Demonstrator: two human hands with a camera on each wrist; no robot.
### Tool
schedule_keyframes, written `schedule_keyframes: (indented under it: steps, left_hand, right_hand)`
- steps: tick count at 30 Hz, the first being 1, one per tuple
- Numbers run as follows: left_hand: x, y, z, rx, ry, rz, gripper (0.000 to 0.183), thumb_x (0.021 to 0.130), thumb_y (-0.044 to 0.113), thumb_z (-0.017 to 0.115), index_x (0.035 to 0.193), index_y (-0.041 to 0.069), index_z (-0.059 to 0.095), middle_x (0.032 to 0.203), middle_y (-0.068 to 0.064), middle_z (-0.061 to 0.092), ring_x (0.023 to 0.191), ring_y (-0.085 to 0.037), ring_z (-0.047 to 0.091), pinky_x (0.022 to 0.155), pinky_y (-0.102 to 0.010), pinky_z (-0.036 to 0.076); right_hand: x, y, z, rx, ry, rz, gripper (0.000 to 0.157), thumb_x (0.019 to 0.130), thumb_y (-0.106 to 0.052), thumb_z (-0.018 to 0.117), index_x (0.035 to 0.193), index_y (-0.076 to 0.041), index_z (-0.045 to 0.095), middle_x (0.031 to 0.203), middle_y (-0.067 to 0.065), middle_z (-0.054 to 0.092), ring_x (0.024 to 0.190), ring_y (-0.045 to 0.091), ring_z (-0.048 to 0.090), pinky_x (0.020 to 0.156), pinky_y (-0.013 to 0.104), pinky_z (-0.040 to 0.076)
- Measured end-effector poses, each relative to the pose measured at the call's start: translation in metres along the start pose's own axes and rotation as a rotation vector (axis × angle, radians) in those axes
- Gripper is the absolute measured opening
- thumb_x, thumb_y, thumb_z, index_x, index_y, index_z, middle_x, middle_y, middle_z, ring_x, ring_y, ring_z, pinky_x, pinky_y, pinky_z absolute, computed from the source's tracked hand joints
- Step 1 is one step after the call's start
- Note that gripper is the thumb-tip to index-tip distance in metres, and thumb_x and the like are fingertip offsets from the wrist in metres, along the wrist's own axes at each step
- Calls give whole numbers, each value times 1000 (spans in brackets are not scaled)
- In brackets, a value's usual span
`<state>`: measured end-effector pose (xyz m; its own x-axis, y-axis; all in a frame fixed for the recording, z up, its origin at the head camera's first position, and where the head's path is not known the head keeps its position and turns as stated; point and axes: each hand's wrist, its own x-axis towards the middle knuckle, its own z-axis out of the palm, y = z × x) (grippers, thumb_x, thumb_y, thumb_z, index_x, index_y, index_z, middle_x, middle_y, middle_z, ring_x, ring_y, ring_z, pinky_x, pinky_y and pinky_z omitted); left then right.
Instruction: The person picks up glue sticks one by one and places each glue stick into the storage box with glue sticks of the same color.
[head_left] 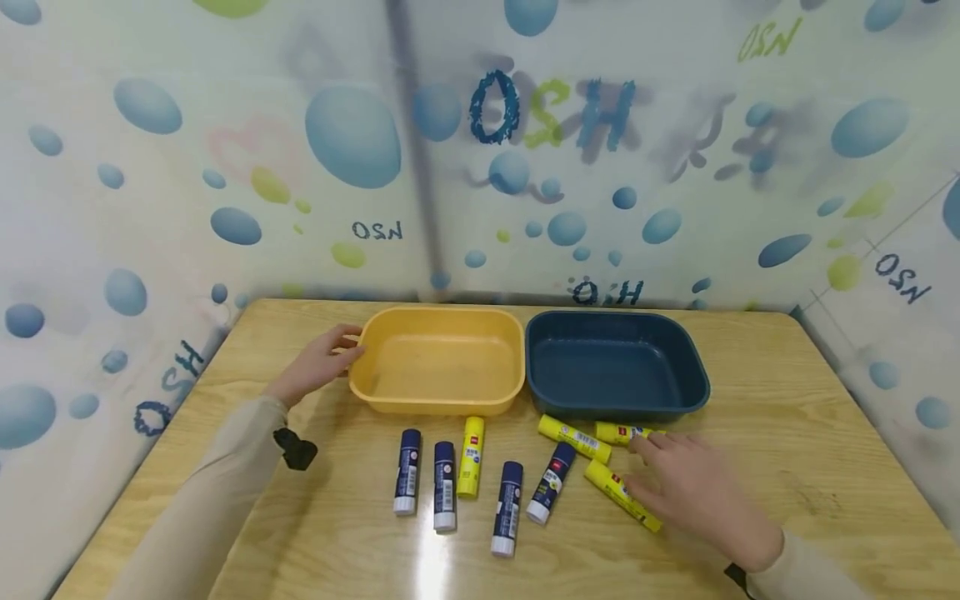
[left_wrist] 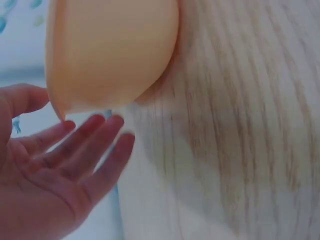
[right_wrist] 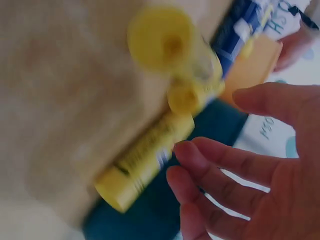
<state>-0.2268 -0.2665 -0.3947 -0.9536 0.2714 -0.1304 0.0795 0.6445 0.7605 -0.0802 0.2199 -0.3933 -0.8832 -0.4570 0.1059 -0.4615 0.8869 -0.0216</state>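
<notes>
8 glue sticks (head_left: 471,458) loose on the worktop (head_left: 337,533)
On my head view they lie before the orange tray (head_left: 435,407) and blue tray (head_left: 622,412), probably for reach; left wrist: the left hand's (left_wrist: 55,182) grip spreads loosely, touching the orange rim, I judge to steady it; right wrist: the right hand's (right_wrist: 285,195) grip gapes, empty, beside a yellow stick (right_wrist: 145,162)

Person, long-sleeved. Left sleeve (head_left: 213,500), lower left of the frame: plain pale cream cloth, tapering to the wrist. Black fitting (head_left: 297,451) near that cuff, angular, lumpy outline (too dark to read any detail). Right sleeve (head_left: 810,573), lower right: same cream, cropped by the frame edge. Dark band (head_left: 738,575) beside its cuff. Left hand (head_left: 322,358) and right hand (head_left: 693,490) bare.
</notes>
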Motion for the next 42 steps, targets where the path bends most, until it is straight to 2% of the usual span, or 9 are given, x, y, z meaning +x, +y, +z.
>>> schedule_keyframes:
  steps: [3,7,10,16,23,29,35,42]
  left_hand:
    - [0,-3,-3,-105,-49,-20,50,102,21,49,143,-2,33,135,-32,41,118,-45,49,89,-48,50]
    - [1,-5,-5,-167,-88,-42,52,102,23,50,145,0,32,137,-30,39,119,-43,48,90,-47,49]
    - [1,-6,-6,-208,-104,-70,53,102,24,51,146,2,31,140,-28,37,120,-42,47,89,-45,50]
    - [3,-6,-7,-297,-131,-99,56,101,23,52,147,1,29,143,-27,35,119,-41,49,90,-44,49]
    - [2,-9,-6,-372,-143,-112,59,101,26,53,148,1,28,141,-27,38,116,-36,52,92,-43,49]
    - [3,-13,-6,-408,-158,-123,62,100,28,55,149,3,26,143,-25,36,117,-33,51,92,-42,48]
    - [5,-14,-10,-425,-190,-127,61,99,25,56,148,4,26,145,-25,34,117,-33,50,94,-45,47]
    - [3,-17,-15,-447,-235,-129,61,99,21,57,148,3,25,145,-24,33,113,-30,53,95,-46,46]
  right_hand:
    - [-2,-5,8,44,-74,13,28,79,-38,75,89,-14,67,74,-8,58,62,13,51,59,36,44]
    - [-4,-9,13,97,-141,45,28,79,-42,75,80,-21,57,62,-13,40,54,9,36,53,29,31]
    - [-4,-10,17,115,-165,53,27,79,-42,75,81,-22,57,61,-13,36,52,8,33,52,29,30]
    - [-4,-12,20,135,-157,45,27,78,-37,78,88,-20,60,62,-13,36,52,6,33,49,27,30]
    - [-4,-15,19,167,-209,83,26,78,-38,77,88,-21,60,62,-13,37,53,6,34,48,26,29]
    - [-3,-14,16,240,-218,50,24,78,-36,77,89,-20,62,62,-14,39,52,5,35,47,24,28]
    - [4,-9,5,367,-226,12,23,80,-31,77,92,-16,64,66,-15,47,54,1,40,47,22,34]
    - [10,1,-15,341,-187,1,27,80,-27,77,98,-11,67,69,-15,55,56,-2,44,47,21,39]
